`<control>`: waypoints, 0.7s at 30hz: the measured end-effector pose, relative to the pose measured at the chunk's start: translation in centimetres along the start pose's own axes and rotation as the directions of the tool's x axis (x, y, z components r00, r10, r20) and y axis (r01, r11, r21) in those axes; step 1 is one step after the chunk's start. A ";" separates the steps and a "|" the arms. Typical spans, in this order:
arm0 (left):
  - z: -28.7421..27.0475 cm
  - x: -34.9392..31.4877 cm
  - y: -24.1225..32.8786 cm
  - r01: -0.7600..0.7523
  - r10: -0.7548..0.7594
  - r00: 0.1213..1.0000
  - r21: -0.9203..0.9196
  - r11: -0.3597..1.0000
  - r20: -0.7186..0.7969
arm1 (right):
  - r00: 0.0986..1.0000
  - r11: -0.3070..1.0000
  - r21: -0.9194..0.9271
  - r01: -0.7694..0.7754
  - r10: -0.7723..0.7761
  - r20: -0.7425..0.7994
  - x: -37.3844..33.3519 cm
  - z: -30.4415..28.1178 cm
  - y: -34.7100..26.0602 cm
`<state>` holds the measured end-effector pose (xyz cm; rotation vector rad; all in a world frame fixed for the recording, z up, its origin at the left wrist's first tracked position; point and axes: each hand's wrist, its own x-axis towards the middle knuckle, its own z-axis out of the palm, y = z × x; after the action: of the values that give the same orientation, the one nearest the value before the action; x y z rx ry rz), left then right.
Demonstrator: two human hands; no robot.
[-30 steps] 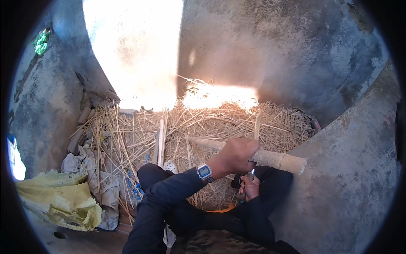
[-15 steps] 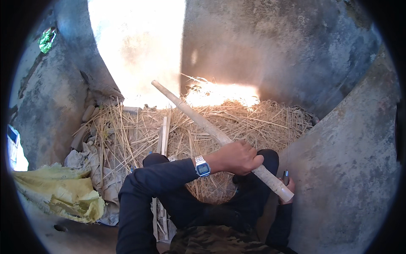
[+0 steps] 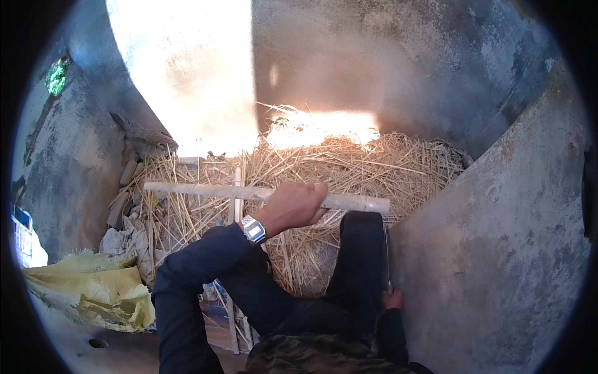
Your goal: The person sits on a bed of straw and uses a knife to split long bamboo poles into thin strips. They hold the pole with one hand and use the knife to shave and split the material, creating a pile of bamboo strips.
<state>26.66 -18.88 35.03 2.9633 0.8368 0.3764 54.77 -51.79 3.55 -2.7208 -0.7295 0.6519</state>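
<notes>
My left hand (image 3: 293,206), with a silver watch at the wrist, is closed around a pale bamboo pole (image 3: 208,190). The pole lies almost level across my view, above the straw and in front of my knees. Down beside my right thigh, my right hand (image 3: 392,300) is closed on the handle of a tool (image 3: 388,265) with a long, thin metal part pointing away from me. That part shows only as a narrow line, so its exact kind is unclear. My fingers hide most of the handle.
Loose straw (image 3: 398,165) covers the ground ahead. A concrete wall (image 3: 486,249) slopes close along my right side. Split bamboo strips (image 3: 238,187) lie near my left leg. A torn yellow sheet (image 3: 87,290) sits at the left, beside crumpled grey cloth (image 3: 124,240).
The bamboo pole has swung from a slant to nearly level and moved left and away from me with my left hand. My right hand with the tool has dropped back and slightly left.
</notes>
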 end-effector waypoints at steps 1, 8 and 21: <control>-0.3 0.0 -0.6 0.083 -0.083 0.995 -0.008 0.996 0.048 | 1.000 1.000 0.001 0.005 -0.005 0.003 -0.4 0.3 0.6; -1.7 -0.9 -3.8 0.272 -0.272 0.962 -0.004 0.962 -0.010 | 0.999 0.999 0.017 0.028 -0.028 -0.028 -3.1 5.2 5.7; 0.1 0.4 -3.9 0.296 -0.306 0.951 -0.163 0.941 -0.039 | 0.968 0.973 -0.190 -0.131 0.167 0.188 -5.4 10.7 11.9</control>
<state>25.00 -15.33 34.62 2.6363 1.1884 0.4951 50.38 -63.35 -7.90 -2.9232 -0.6577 0.9540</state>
